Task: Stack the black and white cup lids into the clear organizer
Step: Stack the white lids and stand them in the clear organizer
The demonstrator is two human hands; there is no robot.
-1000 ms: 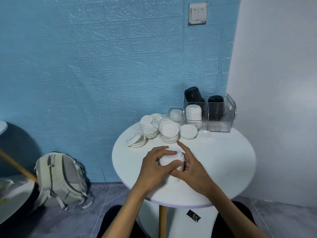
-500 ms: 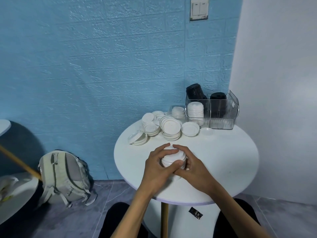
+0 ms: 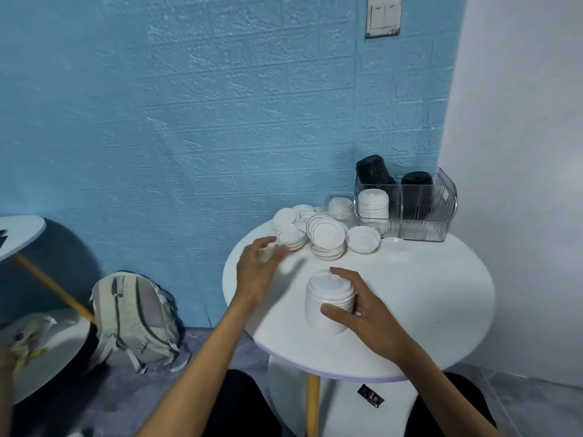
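Note:
My right hand (image 3: 359, 307) grips a tall stack of white lids (image 3: 328, 298) standing on the round white table (image 3: 441, 298). My left hand (image 3: 257, 266), blurred by motion, is at the leftmost loose white lids (image 3: 268, 250) at the table's left rim, fingers curled around them. More piles of white lids (image 3: 326, 236) lie behind. The clear organizer (image 3: 419, 209) stands at the back right, holding a white lid stack (image 3: 373, 203) in front and black lid stacks (image 3: 415, 184) behind.
A blue brick-pattern wall runs behind the table and a white wall closes the right side. A grey backpack (image 3: 135, 320) leans on the floor at the left, next to another white table (image 3: 19, 234). A small black packet (image 3: 370, 397) lies on the floor.
My left hand has left the lid stack and moved up and left to the loose lids. My right hand alone now holds the stack.

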